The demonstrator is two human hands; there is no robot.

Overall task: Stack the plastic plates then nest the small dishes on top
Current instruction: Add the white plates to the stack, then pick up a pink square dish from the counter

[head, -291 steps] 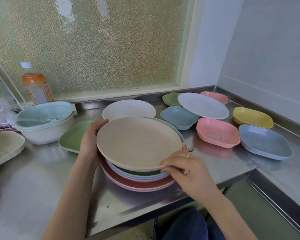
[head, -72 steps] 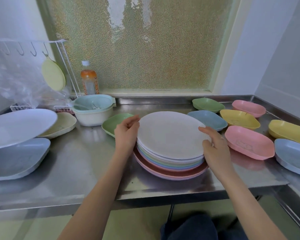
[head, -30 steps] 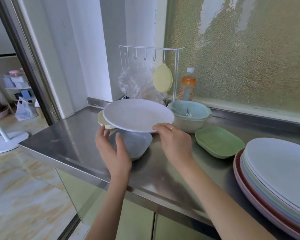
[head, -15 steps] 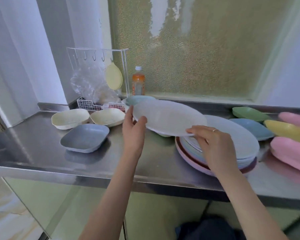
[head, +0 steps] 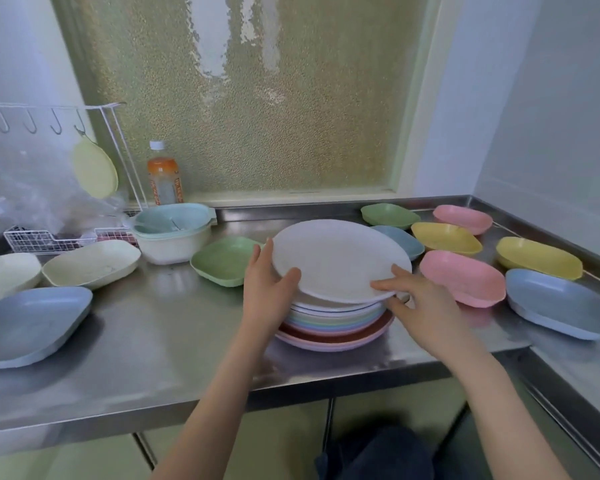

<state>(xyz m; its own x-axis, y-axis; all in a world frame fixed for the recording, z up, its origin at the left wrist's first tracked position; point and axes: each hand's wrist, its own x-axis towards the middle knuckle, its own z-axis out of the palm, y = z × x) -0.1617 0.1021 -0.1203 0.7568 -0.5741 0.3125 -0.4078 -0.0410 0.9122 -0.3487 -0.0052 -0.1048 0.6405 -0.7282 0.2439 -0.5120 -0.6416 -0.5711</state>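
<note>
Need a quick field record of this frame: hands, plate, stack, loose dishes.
left hand: grips top plate's left rim
right hand: holds its right rim, thumb on top
top plate: whitish, over the stack, tilted, not yet seated
plate stack: on steel counter
small dishes: none nested yet, e.g. pink dish, green dish

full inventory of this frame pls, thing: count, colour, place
white round plastic plate: 1, held above the stack
stack of round plastic plates: pastel and red, counter centre; count unclear
small rounded-square plastic dishes: 11; green, blue, yellow, pink, cream
bowl with teal strainer: 1, white, back left
orange bottle: 1, by window
white wire rack: 1, far left
steel counter: 1
left hand, right hand: fingers grip the plate's rim
</note>
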